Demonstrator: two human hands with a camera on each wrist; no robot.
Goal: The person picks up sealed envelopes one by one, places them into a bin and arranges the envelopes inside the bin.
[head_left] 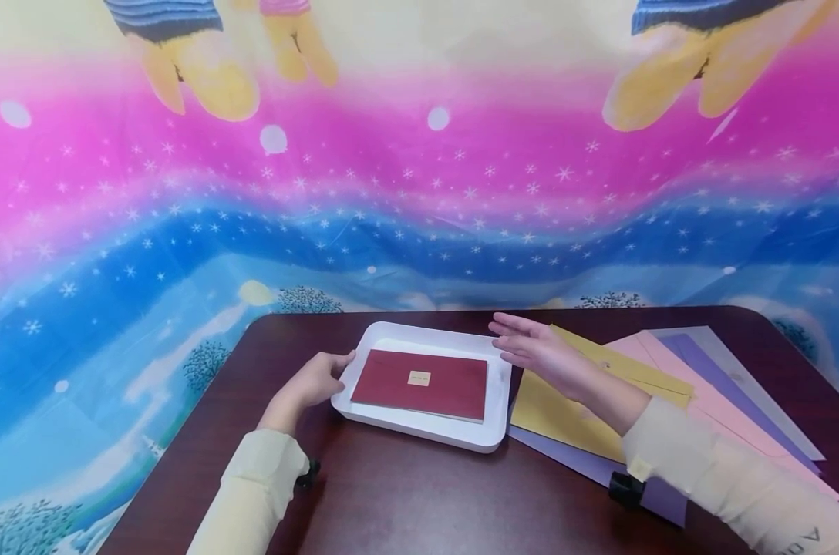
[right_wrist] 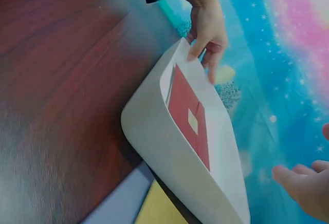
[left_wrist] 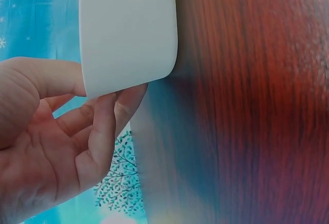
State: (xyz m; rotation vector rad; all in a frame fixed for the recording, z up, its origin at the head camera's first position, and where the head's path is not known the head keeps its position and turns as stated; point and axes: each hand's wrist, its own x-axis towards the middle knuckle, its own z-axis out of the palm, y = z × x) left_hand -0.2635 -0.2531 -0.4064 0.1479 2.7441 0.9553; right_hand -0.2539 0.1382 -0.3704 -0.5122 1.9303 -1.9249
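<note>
A white tray (head_left: 426, 438) stands on the table with a dark red envelope (head_left: 392, 378) lying flat in it. The envelope bears a small pale gold label (head_left: 419, 378). At the tray's left end, my left hand (head_left: 315, 381) pinches the rim, thumb over the top and curled fingers against the outer wall, as the left wrist view shows of the tray (left_wrist: 128, 29). My right hand (head_left: 540, 354) hovers by the tray's far right corner, fingers straight and spread, holding nothing. In the right wrist view only part of that hand (right_wrist: 308, 190) shows at the edge.
Right of the tray, several large envelopes lie fanned out and overlapping: yellow (head_left: 565, 408), pink (head_left: 732, 408), purple (head_left: 739, 393) and pale grey (head_left: 711, 347). My right forearm passes over them. A printed cloth (head_left: 419, 193) hangs behind the dark wooden table (head_left: 406, 501).
</note>
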